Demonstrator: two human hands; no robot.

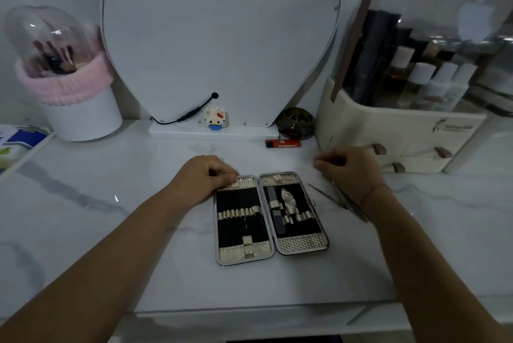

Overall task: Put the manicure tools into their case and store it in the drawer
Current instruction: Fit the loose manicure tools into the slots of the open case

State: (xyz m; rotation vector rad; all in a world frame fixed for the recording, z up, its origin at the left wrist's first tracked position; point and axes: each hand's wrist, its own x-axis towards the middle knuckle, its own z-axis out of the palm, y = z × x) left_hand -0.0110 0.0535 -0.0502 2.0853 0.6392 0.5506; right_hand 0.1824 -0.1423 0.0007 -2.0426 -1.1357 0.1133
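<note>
- While the left hand (206,176) curls its fingers onto the open case's (270,217) top left corner, the right hand (349,170) hovers curled; I cannot tell whether it pinches anything.
- Loose tools (337,198) lie just beside the case's right edge.
- The tabletop (111,217) stretches wide on the left, up to the front edge.

Marble table (111,203): mirror (219,37) centre rear, toy figure (215,119) on its base. Red lighter (283,143) and dark round ornament (297,123) to the right. Domed brush pot (83,117), pink band, rear left.
</note>
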